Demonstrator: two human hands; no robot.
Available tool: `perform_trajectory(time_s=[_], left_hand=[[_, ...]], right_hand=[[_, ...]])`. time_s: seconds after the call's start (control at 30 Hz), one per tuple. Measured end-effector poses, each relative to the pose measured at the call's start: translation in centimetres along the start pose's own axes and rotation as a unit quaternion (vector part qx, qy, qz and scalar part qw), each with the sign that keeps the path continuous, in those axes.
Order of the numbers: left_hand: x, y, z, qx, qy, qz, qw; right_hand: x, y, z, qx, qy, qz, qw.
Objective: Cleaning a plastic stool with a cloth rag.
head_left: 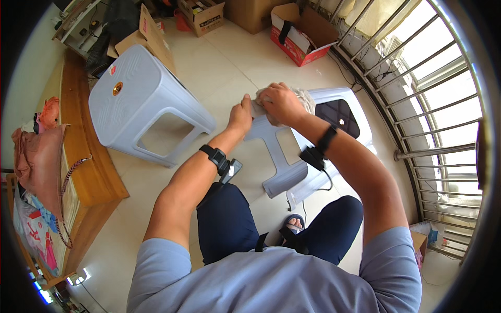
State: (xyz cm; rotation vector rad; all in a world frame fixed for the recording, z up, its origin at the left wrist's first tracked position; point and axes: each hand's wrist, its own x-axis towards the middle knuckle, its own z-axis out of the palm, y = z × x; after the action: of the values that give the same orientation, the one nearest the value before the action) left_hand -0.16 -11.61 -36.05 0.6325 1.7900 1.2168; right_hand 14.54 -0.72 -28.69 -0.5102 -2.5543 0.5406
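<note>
A grey plastic stool [278, 149] is tilted in front of my knees, its cut-out side facing me. My left hand [241, 116] is closed at its far upper edge, thumb pointing up; the fingers' far side is hidden. A crumpled pale grey cloth [302, 99] is bunched under my right hand [282, 104], whose curled fingers press it against the top of the stool. Just right of the cloth, a black flat device [338, 117], like a phone or tablet, lies on a pale plastic stool [362, 116]. Both wrists wear black straps with small devices.
Another pale blue plastic stool [130, 94] stands at left, beside a wooden bed frame [102, 177] with bags on it. Open cardboard boxes [202, 18] and a red box [298, 44] sit on the far tiled floor. Metal window bars [417, 99] run along the right.
</note>
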Motion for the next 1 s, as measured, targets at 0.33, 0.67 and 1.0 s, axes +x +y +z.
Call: perform_trajectory(time_s=[0.33,0.67,1.0], left_hand=[[0.5,2.2,0.0,-0.065,-0.02,-0.027,0.997],[2.1,1.7,-0.3,0.003,0.007,-0.005,1.0],[3.2,3.7,0.2,-0.023,-0.016,-0.037,0.999]], right_hand=[[-17.6,-5.3,-9.0,0.091,-0.049,0.057,0.993],[-5.7,0.5,-3.3,0.017,0.089,0.033,0.995],[-20.1,-4.8,-8.7,0.075,-0.01,0.074,0.994]])
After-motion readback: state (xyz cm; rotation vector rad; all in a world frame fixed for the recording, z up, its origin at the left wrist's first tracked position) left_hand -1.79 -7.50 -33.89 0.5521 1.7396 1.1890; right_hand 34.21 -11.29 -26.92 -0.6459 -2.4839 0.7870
